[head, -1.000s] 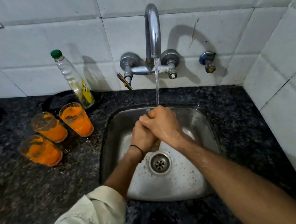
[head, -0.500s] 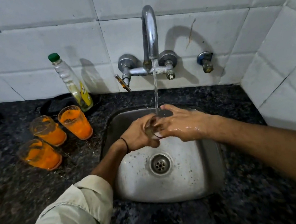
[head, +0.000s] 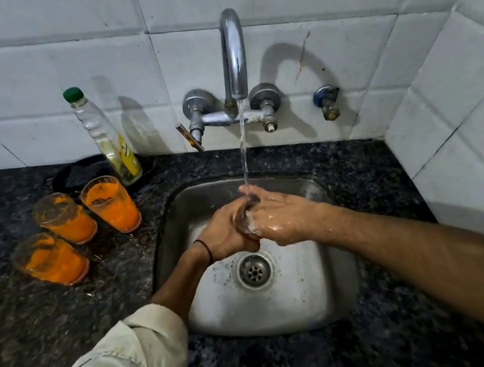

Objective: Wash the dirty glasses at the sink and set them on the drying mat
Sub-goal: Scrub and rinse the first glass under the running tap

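Over the steel sink (head: 337,263) I hold a clear glass (head: 244,219) on its side under the running tap (head: 234,55). My left hand (head: 225,236) grips the glass's base. My right hand (head: 280,217), wet and soapy, covers its mouth end, and the water stream lands on its fingers. Most of the glass is hidden by both hands. Three glasses smeared with orange residue stand on the dark counter to the left: one at the back right (head: 112,204), one behind left (head: 65,219), one nearest (head: 51,260).
A clear bottle with a green cap (head: 108,140) stands against the tiled wall behind the orange glasses, on a dark round object (head: 76,176). A tiled side wall (head: 460,119) rises right of the sink. The sink drain (head: 254,271) lies below my hands.
My right arm swung out to the right and its hand turned flat against the glass's mouth. The hands, first clasped together, parted so the glass shows between them.
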